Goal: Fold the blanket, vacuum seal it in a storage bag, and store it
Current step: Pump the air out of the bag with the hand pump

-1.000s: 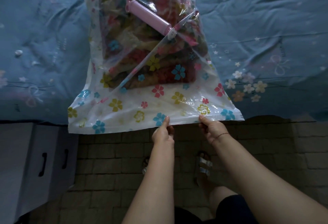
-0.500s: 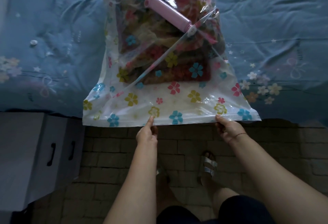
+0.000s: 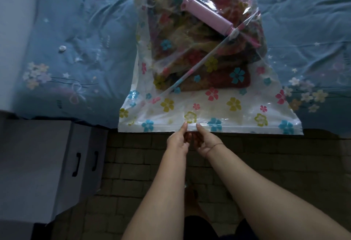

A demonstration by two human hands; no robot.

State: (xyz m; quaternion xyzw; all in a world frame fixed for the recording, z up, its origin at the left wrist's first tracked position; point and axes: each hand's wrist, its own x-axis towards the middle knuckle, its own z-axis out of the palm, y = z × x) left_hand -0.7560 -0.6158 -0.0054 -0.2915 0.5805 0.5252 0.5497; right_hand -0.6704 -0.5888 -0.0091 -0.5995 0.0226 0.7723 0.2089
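Right hand [image 3: 206,143] slid beside left hand [image 3: 177,141], pinching bag [image 3: 237,114], top cut off

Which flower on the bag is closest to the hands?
The yellow outline flower, just above where the left hand and right hand pinch the bag edge; the blue flowers sit farther sideways.

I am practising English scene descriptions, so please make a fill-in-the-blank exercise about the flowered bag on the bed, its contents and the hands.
1. The blanket lies ___ the storage bag.
2. The hand pump is ___ in colour.
3. The bed sheet under the bag is ___.
4. Number of hands pinching the bag's near edge: ___, namely the left hand and the right hand.

Missing words: inside; pink; blue; two
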